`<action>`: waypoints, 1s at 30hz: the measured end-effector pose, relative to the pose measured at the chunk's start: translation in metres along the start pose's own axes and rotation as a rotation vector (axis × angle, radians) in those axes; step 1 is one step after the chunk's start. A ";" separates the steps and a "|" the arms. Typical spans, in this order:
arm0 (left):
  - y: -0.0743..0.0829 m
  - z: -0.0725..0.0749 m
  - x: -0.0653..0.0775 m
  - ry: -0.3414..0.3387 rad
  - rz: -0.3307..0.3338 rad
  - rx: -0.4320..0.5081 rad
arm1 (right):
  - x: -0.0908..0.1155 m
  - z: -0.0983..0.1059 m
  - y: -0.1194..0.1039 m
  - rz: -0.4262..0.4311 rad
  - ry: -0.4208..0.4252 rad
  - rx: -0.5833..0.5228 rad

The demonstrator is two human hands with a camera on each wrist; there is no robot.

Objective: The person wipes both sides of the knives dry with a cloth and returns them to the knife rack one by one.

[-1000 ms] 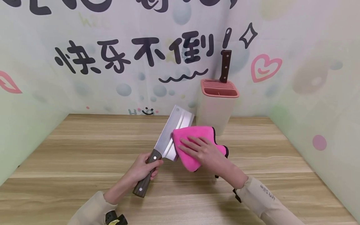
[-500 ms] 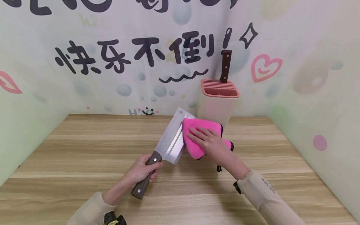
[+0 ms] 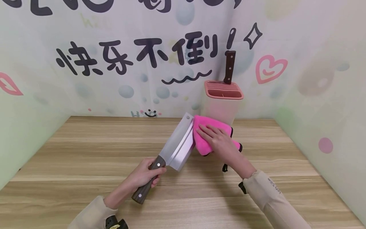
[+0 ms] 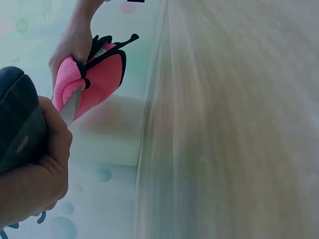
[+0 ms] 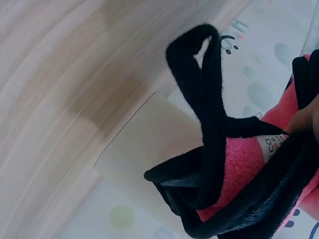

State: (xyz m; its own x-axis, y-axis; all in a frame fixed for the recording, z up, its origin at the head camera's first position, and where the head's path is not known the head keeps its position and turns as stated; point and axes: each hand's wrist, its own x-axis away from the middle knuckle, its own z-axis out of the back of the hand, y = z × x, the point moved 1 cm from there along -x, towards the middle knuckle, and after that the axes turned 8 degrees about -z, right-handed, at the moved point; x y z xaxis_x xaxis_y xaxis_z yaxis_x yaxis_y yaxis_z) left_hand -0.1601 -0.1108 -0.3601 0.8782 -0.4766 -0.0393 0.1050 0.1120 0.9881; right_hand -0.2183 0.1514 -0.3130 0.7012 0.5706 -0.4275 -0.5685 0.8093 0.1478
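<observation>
My left hand (image 3: 145, 174) grips the dark wooden handle of a cleaver (image 3: 178, 144). The broad steel blade is tilted, pointing up and away to the right above the table. A folded pink cloth (image 3: 202, 147) with black edging lies against the blade's right edge near the tip. My right hand (image 3: 221, 142) holds this cloth, fingers spread over its top and thumb on the underside. From the left wrist, the blade is seen meeting the folded cloth (image 4: 105, 82). A black hanging loop (image 5: 197, 74) dangles from the cloth in the right wrist view.
Just behind the cloth stands a cream knife block (image 3: 218, 109) with a slotted pink top. One dark-handled knife (image 3: 229, 67) is upright in it. A wood-grain table (image 3: 85, 152) lies below, with a printed backdrop (image 3: 114, 89) at its rear and sides.
My right hand and the cloth have slid across the blade, up and to the right, uncovering more steel. The cleaver has shifted slightly right and turned a little; my left hand keeps its hold.
</observation>
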 end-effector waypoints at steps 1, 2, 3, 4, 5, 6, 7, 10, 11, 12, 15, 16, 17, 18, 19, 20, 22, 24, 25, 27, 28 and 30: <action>0.000 0.000 0.000 -0.002 -0.002 -0.001 | 0.000 0.000 0.000 -0.003 -0.002 0.000; 0.000 0.000 0.000 -0.004 -0.003 -0.001 | 0.000 0.000 0.001 -0.004 -0.003 0.000; 0.000 0.000 0.000 -0.005 -0.004 -0.001 | 0.001 0.000 0.001 -0.006 -0.001 -0.001; 0.001 -0.001 0.001 -0.005 -0.005 -0.001 | 0.001 0.000 0.001 -0.007 0.003 0.003; 0.001 -0.001 0.001 -0.006 -0.005 -0.001 | 0.001 0.000 0.001 -0.007 0.009 0.005; 0.001 -0.001 0.001 -0.008 -0.004 0.000 | 0.001 -0.001 0.001 -0.008 0.014 0.009; 0.002 -0.002 0.002 -0.009 -0.005 0.001 | 0.002 -0.001 0.000 -0.008 0.022 0.013; 0.002 -0.002 0.002 -0.011 -0.002 0.007 | 0.002 -0.001 -0.001 -0.008 0.042 0.031; 0.002 -0.002 0.001 -0.013 -0.003 0.008 | 0.002 -0.001 -0.002 -0.008 0.046 0.036; 0.001 -0.002 0.001 -0.014 -0.001 0.009 | 0.002 -0.001 -0.002 -0.005 0.049 0.043; 0.001 -0.001 0.000 -0.015 -0.001 0.007 | 0.002 0.000 -0.004 0.010 0.048 0.065; 0.000 -0.001 0.000 -0.015 -0.003 0.004 | 0.002 0.001 -0.005 0.018 0.046 0.074; 0.001 -0.001 0.000 -0.016 -0.004 0.003 | 0.002 0.001 -0.006 0.027 0.044 0.083; 0.001 -0.002 0.000 -0.015 -0.004 0.002 | 0.002 0.002 -0.008 0.037 0.045 0.091; 0.001 -0.002 0.000 -0.014 -0.007 0.001 | 0.002 0.002 -0.009 0.047 0.047 0.097; 0.002 -0.002 0.000 -0.013 -0.010 0.001 | 0.002 0.002 -0.011 0.058 0.050 0.105; 0.002 -0.003 -0.001 -0.011 -0.010 0.000 | 0.002 0.003 -0.015 0.078 0.058 0.110; 0.002 -0.004 -0.001 -0.008 -0.005 0.003 | 0.002 0.002 -0.019 0.096 0.068 0.116; 0.002 -0.004 -0.001 -0.005 -0.001 0.005 | 0.002 0.002 -0.021 0.104 0.070 0.121; 0.002 -0.005 -0.002 0.001 0.009 0.009 | 0.002 0.002 -0.025 0.120 0.069 0.133; 0.003 -0.005 -0.002 0.004 0.014 0.009 | 0.002 0.002 -0.027 0.129 0.068 0.140; 0.003 -0.005 -0.002 0.011 0.022 0.010 | 0.003 0.002 -0.031 0.146 0.065 0.155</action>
State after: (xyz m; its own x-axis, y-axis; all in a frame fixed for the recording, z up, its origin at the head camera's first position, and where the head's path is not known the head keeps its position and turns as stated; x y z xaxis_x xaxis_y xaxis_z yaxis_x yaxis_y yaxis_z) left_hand -0.1588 -0.1050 -0.3575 0.8855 -0.4643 -0.0187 0.0805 0.1137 0.9902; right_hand -0.1981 0.1283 -0.3174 0.5844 0.6772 -0.4471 -0.5855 0.7333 0.3455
